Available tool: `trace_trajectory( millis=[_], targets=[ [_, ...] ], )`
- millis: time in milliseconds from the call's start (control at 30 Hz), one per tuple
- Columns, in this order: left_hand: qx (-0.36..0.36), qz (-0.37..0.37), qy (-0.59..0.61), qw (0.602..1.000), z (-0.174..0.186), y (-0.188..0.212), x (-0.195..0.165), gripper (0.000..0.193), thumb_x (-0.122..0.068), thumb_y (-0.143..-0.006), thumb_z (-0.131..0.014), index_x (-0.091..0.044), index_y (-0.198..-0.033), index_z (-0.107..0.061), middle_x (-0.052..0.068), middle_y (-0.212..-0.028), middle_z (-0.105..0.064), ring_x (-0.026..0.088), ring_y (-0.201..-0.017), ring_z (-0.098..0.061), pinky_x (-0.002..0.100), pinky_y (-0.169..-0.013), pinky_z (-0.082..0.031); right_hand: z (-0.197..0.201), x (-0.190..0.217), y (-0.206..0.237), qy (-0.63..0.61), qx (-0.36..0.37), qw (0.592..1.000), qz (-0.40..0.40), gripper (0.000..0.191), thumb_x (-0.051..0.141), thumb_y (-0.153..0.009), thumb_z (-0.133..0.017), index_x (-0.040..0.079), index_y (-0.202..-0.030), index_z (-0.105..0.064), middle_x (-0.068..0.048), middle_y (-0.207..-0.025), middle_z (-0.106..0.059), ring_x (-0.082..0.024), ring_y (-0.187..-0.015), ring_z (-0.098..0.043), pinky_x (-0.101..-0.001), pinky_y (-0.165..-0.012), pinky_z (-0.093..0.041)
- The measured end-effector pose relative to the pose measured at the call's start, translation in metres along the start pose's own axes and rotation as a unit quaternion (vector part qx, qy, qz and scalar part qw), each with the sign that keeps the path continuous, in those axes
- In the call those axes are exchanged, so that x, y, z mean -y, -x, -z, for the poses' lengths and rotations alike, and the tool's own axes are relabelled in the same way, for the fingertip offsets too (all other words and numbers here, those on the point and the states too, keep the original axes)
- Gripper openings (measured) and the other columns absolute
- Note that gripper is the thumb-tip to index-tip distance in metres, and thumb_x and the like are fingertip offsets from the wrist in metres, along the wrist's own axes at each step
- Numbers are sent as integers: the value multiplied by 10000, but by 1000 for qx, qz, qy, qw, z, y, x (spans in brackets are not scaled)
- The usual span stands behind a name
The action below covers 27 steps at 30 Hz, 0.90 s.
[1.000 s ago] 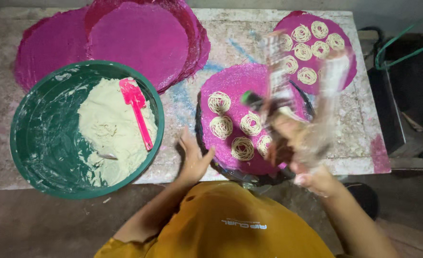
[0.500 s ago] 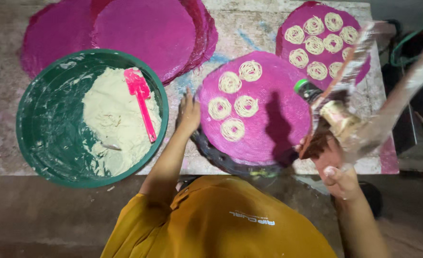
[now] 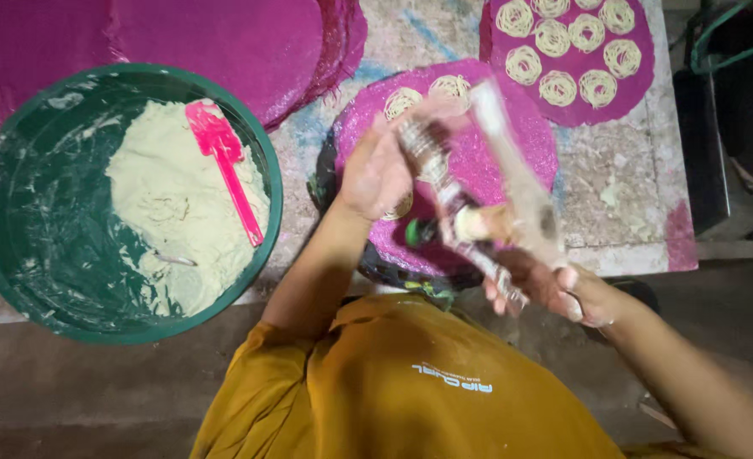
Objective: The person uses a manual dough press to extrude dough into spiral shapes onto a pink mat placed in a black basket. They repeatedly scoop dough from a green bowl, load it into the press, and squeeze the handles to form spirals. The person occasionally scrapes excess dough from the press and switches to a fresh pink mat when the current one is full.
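My L hand (image 3: 376, 170) is raised, fingers spread, palm facing R. R hand (image 3: 542, 285) sits lower, fingers curled in a grip, forearm angled out R.

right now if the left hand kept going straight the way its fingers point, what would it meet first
Probably the blurred metal press tool held in the right hand; the left hand is already at it, over the round pink mat. Depth is unclear.
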<state>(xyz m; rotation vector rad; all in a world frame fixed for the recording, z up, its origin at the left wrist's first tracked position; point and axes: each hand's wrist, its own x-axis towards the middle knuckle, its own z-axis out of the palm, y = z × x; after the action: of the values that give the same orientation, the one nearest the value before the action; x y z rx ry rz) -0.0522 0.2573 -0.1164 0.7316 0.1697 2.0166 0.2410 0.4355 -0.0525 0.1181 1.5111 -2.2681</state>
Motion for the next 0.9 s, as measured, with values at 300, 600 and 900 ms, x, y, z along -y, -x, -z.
trace_trajectory(
  millis=[300,600,900],
  targets=[
    [73,4,136,988,-64,-17,11,529,-183,-861,-669,-76,-1371,-576,109,-1180,-621,244,-1173,-564,388,-1123,-428,31,33,40,79,29,979,-184,963,735,-907,-443,-17,-1509,-414,-190,-1436,-594,-291,-1335,-567,-437,-1079,-461],
    [38,-67,232,970,15,-30,34,240,-184,-828,-582,-114,-1058,-599,50,-988,-619,249,-1061,-618,498,-1126,-440,33,38,-2,182,-64,966,-171,874,705,-967,-301,-31,-1333,-596,-166,-1218,-698,-261,-1169,-640,-392,-1045,-473],
    [6,-96,259,961,28,-24,62,195,-257,-918,-496,-121,-1044,-558,56,-964,-607,227,-978,-602,418,-1035,-461,26,36,5,198,-114,954,-192,733,599,-995,-295,2,-1186,-674,-127,-1052,-731,-221,-1008,-672,-378,-932,-519]
  ],
)
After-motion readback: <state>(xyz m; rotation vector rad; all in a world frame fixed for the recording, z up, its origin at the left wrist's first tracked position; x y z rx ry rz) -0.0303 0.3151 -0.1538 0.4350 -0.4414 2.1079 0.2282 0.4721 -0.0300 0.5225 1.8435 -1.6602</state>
